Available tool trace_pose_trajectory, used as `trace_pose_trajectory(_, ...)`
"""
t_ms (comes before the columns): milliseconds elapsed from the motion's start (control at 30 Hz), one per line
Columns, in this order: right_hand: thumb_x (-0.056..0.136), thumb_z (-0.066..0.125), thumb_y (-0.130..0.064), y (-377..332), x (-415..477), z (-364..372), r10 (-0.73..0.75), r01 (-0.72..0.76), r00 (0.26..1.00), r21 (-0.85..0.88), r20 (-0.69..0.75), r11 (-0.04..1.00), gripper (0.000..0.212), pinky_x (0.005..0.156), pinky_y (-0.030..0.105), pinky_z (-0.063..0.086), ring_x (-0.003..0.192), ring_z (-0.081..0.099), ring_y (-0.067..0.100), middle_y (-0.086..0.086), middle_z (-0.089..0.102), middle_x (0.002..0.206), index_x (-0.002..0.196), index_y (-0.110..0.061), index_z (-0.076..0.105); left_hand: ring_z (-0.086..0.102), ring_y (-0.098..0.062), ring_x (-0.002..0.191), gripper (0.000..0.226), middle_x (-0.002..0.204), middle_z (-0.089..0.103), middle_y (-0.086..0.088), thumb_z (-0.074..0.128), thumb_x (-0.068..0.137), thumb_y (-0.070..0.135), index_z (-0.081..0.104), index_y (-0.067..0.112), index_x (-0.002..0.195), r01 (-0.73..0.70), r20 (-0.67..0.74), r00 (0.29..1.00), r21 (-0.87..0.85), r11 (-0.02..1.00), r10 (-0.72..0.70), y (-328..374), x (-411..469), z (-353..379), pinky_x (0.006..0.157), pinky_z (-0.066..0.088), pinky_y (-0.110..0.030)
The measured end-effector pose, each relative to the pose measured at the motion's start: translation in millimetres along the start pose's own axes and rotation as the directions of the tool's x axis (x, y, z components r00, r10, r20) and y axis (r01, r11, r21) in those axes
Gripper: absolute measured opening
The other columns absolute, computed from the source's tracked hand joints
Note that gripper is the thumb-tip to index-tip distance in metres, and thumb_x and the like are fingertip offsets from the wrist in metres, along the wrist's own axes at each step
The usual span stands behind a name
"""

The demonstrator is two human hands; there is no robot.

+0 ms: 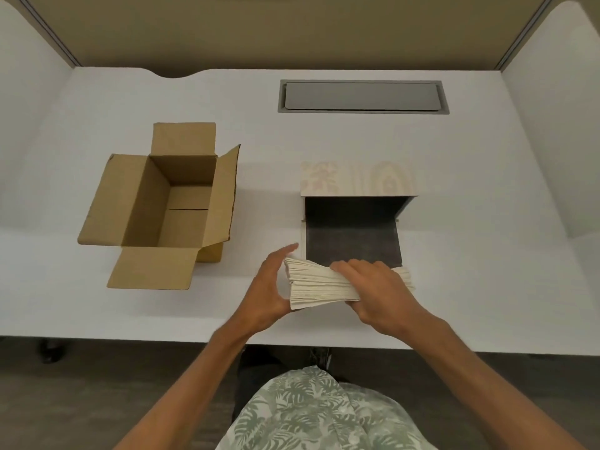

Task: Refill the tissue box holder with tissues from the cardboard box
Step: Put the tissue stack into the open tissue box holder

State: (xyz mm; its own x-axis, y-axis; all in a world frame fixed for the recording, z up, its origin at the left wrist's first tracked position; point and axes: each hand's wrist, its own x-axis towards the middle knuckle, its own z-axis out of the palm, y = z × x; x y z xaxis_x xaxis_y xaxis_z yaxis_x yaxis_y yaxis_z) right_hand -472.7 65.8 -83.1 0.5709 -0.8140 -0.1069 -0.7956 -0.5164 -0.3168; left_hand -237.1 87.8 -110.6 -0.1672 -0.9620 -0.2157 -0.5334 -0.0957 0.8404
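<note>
A thick stack of cream tissues [319, 285] is held just above the white desk, in front of the tissue box holder [352, 235]. The holder is open, showing a dark inner floor and a pale wood-grain lid [358, 178] raised at its far side. My right hand [376, 289] grips the stack from above, fingers over its top. My left hand [269, 287] cups the stack's left end, thumb under and fingers spread along the side. An open brown cardboard box [168, 206] stands to the left with nothing visible inside.
The white desk [487, 271] has white partition walls left and right. A grey cable hatch [362, 96] is set into the desk at the back. The desk's front edge runs just below my wrists, with dark floor beyond.
</note>
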Motion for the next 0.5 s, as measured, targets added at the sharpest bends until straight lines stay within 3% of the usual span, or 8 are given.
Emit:
trace_pose_trajectory(100, 0.077, 0.082, -0.025, 7, -5, 13, 0.014, -0.013, 0.999, -0.034, 0.031, 0.999, 0.068, 0.090, 0.035, 0.046, 0.105, 0.061, 0.020, 0.000, 0.063, 0.125, 0.136, -0.023, 0.048, 0.045, -0.011, 0.130, 0.077, 0.140, 0.045, 0.015, 0.086, 0.074, 0.038, 0.038, 0.042, 0.134, 0.002, 0.001, 1.000, 0.047, 0.999, -0.002, -5, -1, 14, 0.114, 0.039, -0.050)
trace_pose_trajectory(267, 0.079, 0.080, -0.025, 17, -4, 26, 0.010, -0.003, 0.998, -0.094, 0.068, 0.996, 0.069, 0.096, 0.039, 0.043, 0.109, 0.059, 0.023, 0.003, 0.061, 0.128, 0.138, -0.023, 0.044, 0.052, -0.002, 0.106, 0.056, 0.115, 0.048, 0.027, 0.082, 0.078, 0.037, 0.042, 0.040, 0.117, 0.004, -0.055, 0.999, 0.099, 0.995, 0.002, -13, 0, 27, 0.111, 0.039, -0.056)
trace_pose_trajectory(400, 0.078, 0.079, -0.035, 24, -6, 30, 0.035, -0.024, 0.996, -0.122, 0.088, 0.992, 0.082, 0.100, 0.043, 0.039, 0.115, 0.054, 0.023, 0.002, 0.055, 0.134, 0.145, -0.026, 0.033, 0.053, -0.009, 0.114, 0.055, 0.129, 0.057, 0.008, 0.080, 0.081, 0.037, 0.042, 0.040, 0.121, 0.002, -0.051, 0.999, 0.106, 0.994, 0.003, -19, 0, 31, 0.105, 0.049, -0.044)
trace_pose_trajectory(500, 0.072, 0.082, -0.040, 36, -10, 28, 0.071, -0.063, 0.996, -0.147, 0.055, 0.987, 0.093, 0.100, 0.047, 0.039, 0.114, 0.053, 0.023, 0.002, 0.054, 0.132, 0.147, -0.026, 0.029, 0.049, -0.002, 0.117, 0.071, 0.132, 0.053, 0.011, 0.085, 0.075, 0.034, 0.043, 0.034, 0.132, -0.012, -0.006, 1.000, 0.099, 0.995, 0.013, -22, 3, 32, 0.099, 0.047, -0.019)
